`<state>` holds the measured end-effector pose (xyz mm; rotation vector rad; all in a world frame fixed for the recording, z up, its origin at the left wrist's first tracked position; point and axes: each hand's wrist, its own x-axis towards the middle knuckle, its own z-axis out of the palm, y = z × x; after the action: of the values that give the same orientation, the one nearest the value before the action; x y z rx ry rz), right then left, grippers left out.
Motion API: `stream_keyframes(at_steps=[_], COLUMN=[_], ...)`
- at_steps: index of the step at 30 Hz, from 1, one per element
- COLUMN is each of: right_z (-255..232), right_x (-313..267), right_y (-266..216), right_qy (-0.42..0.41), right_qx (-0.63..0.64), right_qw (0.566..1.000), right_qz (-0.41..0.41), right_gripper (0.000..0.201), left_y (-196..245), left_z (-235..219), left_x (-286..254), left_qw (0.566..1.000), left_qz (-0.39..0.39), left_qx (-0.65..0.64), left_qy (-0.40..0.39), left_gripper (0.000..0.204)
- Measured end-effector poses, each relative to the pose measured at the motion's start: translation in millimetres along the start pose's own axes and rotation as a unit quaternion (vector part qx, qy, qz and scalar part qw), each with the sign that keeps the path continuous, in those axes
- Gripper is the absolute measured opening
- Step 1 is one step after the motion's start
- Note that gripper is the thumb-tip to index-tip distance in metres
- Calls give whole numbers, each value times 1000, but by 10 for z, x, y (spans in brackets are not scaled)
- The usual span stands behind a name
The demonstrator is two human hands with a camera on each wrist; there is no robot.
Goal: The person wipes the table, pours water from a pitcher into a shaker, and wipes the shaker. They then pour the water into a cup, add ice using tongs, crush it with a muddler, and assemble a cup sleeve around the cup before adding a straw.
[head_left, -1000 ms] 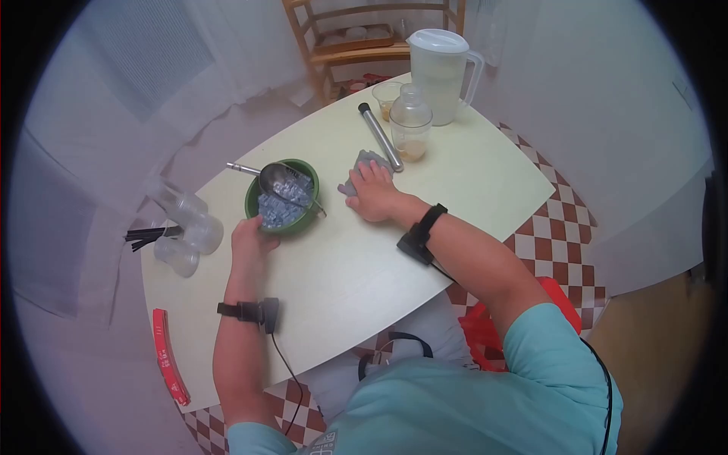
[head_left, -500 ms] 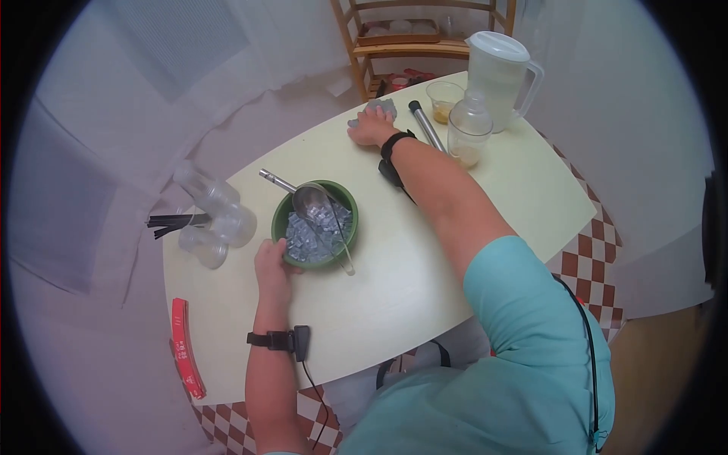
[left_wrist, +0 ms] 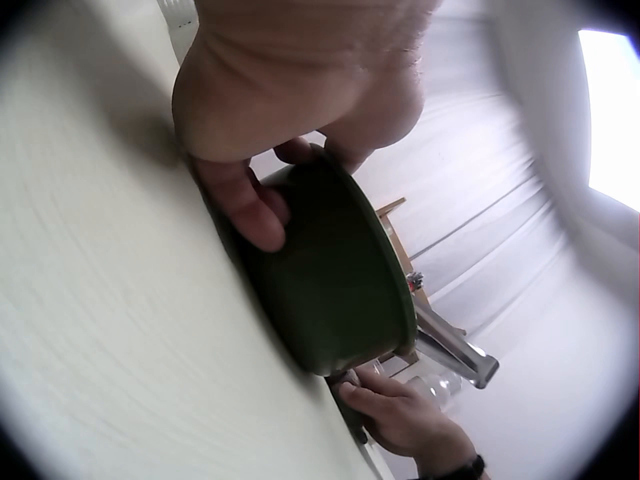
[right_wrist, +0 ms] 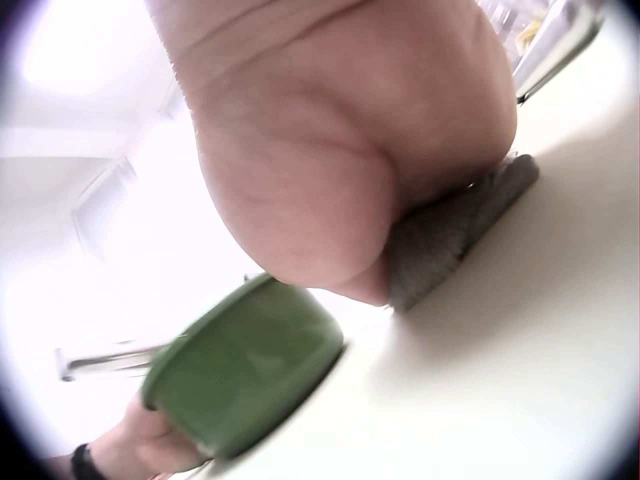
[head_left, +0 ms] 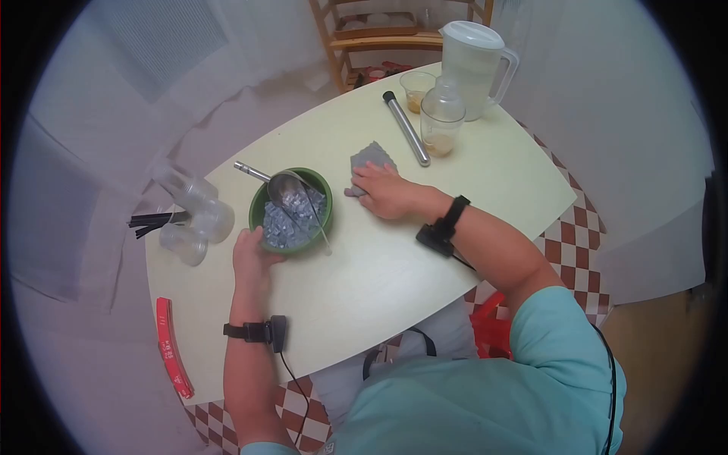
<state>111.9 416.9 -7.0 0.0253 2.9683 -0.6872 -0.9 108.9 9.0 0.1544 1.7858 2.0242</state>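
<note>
A green bowl (head_left: 259, 206) of ice cubes (head_left: 292, 224) stands left of the table's middle, a metal scoop (head_left: 282, 187) and tongs lying in it. My left hand (head_left: 252, 254) holds the bowl's near-left side; in the left wrist view its thumb and fingers (left_wrist: 245, 205) grip the wall and rim. To the right of the bowl, my right hand (head_left: 385, 191) presses down on a grey cloth (head_left: 371, 155) flat on the table. In the right wrist view the palm (right_wrist: 330, 170) covers part of the folded cloth (right_wrist: 440, 245); the fingertips are hidden there.
Behind the cloth lie a metal muddler (head_left: 407, 129), a clear shaker (head_left: 442, 121), a small cup (head_left: 415, 85) and a lidded pitcher (head_left: 472, 68). Clear cups (head_left: 199, 208) and black straws (head_left: 155, 220) are at the left edge, a red packet (head_left: 171, 345) at the near-left edge.
My right hand slid the cloth away toward the far edge, then back toward me beside the bowl. My left hand stays on the bowl. The head view shifted and returned.
</note>
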Motion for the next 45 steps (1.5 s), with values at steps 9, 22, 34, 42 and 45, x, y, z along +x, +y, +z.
stream_keyframes(at_steps=[9, 22, 34, 42, 45], right_z=[-3, -655, -684, -633, -685], right_x=[-1796, -1825, -1024, -1770, -1755], right_y=[156, 1573, 1771, 1565, 1728], right_qy=[35, 103, 122, 42, 94], right_qx=[47, -9, 39, 91, 89], right_qw=[998, 980, 977, 994, 988], right_qz=[-28, 171, 171, 52, 79], right_gripper=[54, 69, 57, 63, 59], left_y=[-40, -276, 251, 53, -39], left_z=[861, 1810, 3453, 3790, 3837], left_x=[633, 778, 207, 355, 384], left_qw=[997, 999, 827, 859, 858], left_qz=[-47, 7, 469, 310, 337], left_qx=[-7, 46, 304, 388, 374], left_qy=[-57, 12, -57, -125, -98], left_gripper=[19, 33, 80, 102, 100])
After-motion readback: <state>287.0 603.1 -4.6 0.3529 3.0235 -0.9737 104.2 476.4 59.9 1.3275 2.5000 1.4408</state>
